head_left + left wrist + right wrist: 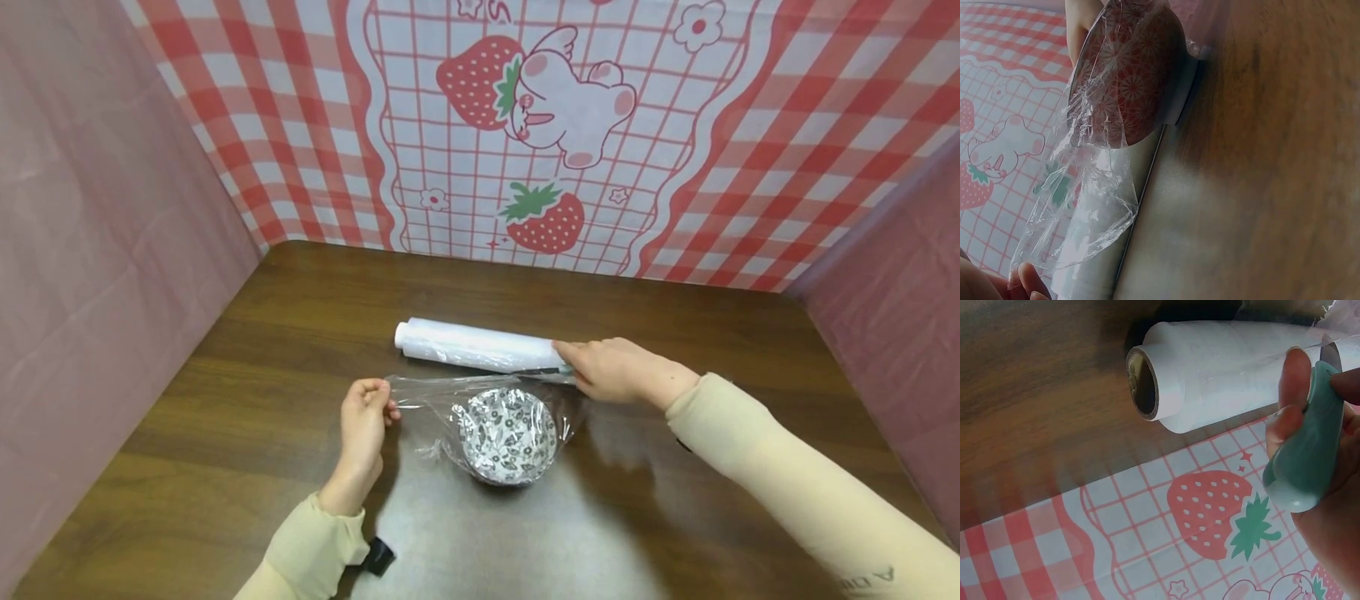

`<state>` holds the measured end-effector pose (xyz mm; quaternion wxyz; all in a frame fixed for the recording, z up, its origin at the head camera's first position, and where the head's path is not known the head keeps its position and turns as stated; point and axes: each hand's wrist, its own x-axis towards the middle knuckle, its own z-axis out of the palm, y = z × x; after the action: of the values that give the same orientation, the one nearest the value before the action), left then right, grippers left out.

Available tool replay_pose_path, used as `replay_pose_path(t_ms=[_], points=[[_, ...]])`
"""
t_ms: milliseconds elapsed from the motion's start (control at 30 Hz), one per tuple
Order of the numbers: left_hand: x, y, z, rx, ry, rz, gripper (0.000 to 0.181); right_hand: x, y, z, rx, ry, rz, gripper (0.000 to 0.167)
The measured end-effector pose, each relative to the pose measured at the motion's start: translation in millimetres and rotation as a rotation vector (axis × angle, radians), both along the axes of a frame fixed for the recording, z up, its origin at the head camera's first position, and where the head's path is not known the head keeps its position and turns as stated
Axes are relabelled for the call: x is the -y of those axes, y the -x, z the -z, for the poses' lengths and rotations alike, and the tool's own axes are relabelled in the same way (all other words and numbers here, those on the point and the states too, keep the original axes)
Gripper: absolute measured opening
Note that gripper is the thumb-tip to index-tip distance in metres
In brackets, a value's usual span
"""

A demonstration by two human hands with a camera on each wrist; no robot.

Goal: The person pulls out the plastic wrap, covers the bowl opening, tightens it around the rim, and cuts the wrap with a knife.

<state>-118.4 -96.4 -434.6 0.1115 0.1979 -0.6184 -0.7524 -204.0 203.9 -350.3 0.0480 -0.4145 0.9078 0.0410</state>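
My left hand pinches an edge of clear plastic wrap to the left of the bowl. The wrap is stretched over a patterned bowl, white with dark flowers inside; its outside looks reddish in the left wrist view. My right hand grips a knife by its mint-green handle, its blade at the wrap's edge. This hand is beside the right end of the white wrap roll, which lies just behind the bowl. Part of the blade is hidden by fingers.
A brown wooden table carries everything. Behind it hangs a red-and-white checked cloth with strawberries, and pink cloth walls stand at both sides.
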Motion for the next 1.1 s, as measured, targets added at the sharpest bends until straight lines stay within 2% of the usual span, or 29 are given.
replay_pose_path(t_ms=[100, 200, 267, 333, 433, 533, 800, 1000, 1100], points=[[0.1, -0.4, 0.7, 0.010, 0.007, 0.008, 0.004, 0.2, 0.9, -0.9, 0.052, 0.017, 0.031, 0.040], [-0.1, -1.0, 1.4, 0.019, 0.007, 0.025, 0.004, 0.9, 2.0, -2.0, 0.116, 0.055, 0.068, 0.024], [-0.2, -1.3, 1.8, 0.022, 0.006, 0.033, 0.004, 1.0, 1.7, -2.4, 0.118, 0.085, 0.080, 0.017], [-0.1, -1.1, 1.6, 0.020, 0.005, 0.035, 0.005, 0.5, 0.7, -3.0, 0.078, 0.102, 0.071, 0.013], [0.3, -0.4, 0.7, 0.019, 0.007, 0.031, 0.004, -1.3, -1.4, -2.3, 0.001, 0.113, 0.042, 0.012], [0.5, 0.0, -0.3, 0.019, 0.005, 0.032, 0.004, -3.9, -3.8, -1.9, -0.016, 0.119, 0.034, 0.009], [-0.1, 0.2, -0.1, 0.013, 0.001, 0.041, 0.004, -10.2, -6.1, -0.4, -0.013, 0.130, 0.041, 0.014], [-1.3, -0.1, 1.4, 0.021, 0.010, 0.055, 0.004, -15.2, -1.5, 3.1, 0.056, 0.140, 0.093, 0.017], [-1.8, 0.2, 0.8, 0.016, 0.011, 0.053, 0.004, -15.6, 1.4, 2.0, 0.060, 0.137, 0.096, 0.016]])
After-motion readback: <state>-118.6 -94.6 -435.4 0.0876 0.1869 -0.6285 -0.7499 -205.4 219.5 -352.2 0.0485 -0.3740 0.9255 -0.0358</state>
